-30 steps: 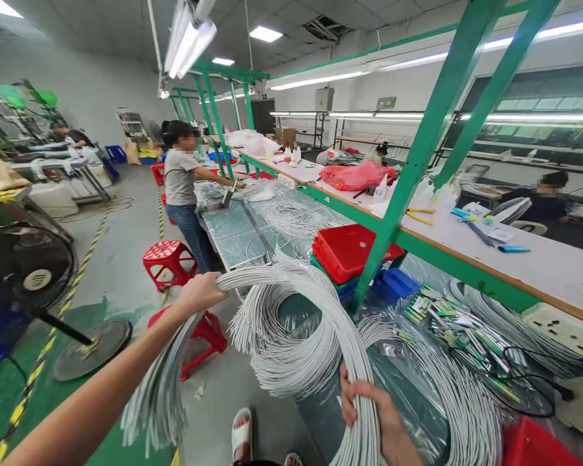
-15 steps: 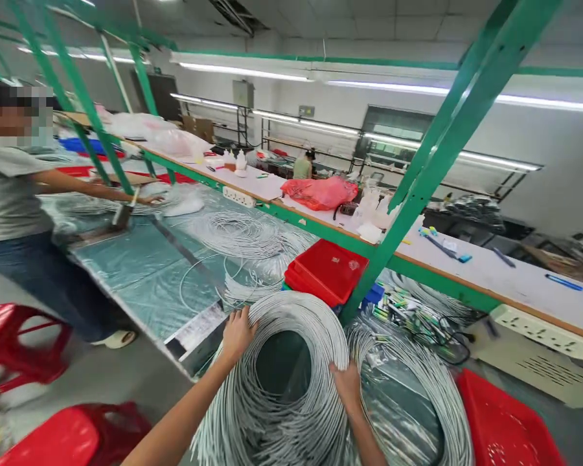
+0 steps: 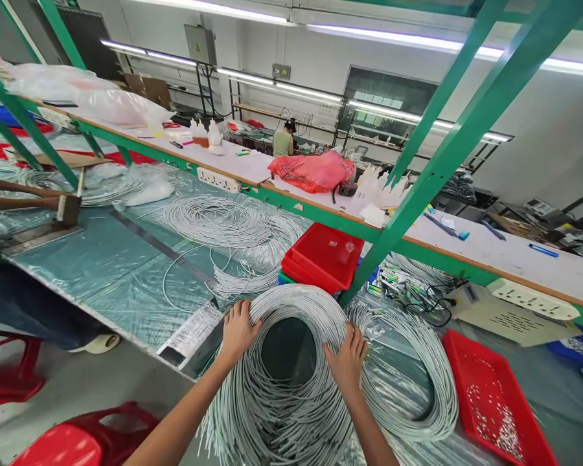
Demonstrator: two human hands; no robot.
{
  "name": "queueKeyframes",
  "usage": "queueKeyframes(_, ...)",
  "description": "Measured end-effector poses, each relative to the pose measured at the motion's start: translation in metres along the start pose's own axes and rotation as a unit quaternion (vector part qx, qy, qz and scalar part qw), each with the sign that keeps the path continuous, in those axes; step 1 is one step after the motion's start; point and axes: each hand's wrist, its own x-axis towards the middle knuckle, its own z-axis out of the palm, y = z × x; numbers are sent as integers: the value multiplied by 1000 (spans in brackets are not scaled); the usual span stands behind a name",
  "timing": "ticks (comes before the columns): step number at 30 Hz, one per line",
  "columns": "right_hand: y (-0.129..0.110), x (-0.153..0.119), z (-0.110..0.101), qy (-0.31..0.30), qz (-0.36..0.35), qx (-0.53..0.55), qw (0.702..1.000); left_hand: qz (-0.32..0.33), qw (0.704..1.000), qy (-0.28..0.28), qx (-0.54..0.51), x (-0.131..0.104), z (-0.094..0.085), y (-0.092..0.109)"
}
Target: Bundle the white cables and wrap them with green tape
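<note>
A thick coil of grey-white wire (image 3: 291, 301) sits in front of me, its many cut ends fanned out toward the bottom of the view. My left hand (image 3: 240, 331) grips the coil's upper left, fingers over the strands. On the coil's right side is my right hand (image 3: 347, 357), thumb at the inner edge and fingers over the outside of the bundle. The undersides of both hands' grips are hidden. A second wire coil (image 3: 440, 388) lies just right of my right hand, on plastic sheeting.
Stacked red trays (image 3: 328, 252) stand behind the coil, beside a slanted green post (image 3: 393, 226). At right is a red tray (image 3: 495, 395) with small metallic pieces. Looser wire coils (image 3: 218, 220) lie farther left. A co-worker's hands (image 3: 48, 197) are at far left; a red stool (image 3: 78, 440) stands below.
The view has turned right and down. My right hand has shifted from gripping the coil's side to fingers laid over its outer edge. My left hand stays on the coil.
</note>
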Motion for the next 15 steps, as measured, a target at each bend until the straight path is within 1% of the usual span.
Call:
queueKeyframes(3, -4, -5, 3, 17, -16, 12, 1000, 4, 999, 11, -31, 0, -4, 2)
queueKeyframes(6, -5, -8, -2, 27, -24, 32, 999, 20, 996, 42, -72, -8, -8, 7)
queueKeyframes(8, -3, -11, -9, 33, -31, 50, 998, 30, 991, 81, -102, -19, -17, 13)
queueKeyframes(9, -1, -13, -13, 38, -37, 64, 997, 32, 987, 103, -117, -26, -26, 16)
queueKeyframes(11, 6, -22, -22, 60, -53, 103, 991, 35, 977, 153, -146, -45, -54, 22)
queueKeyframes(13, 13, -34, -27, 86, -73, 157, 981, 38, 962, 213, -166, -68, -94, 27)
queueKeyframes(15, 16, -49, -27, 94, -87, 214, 968, 35, 947, 274, -164, -92, -137, 32)
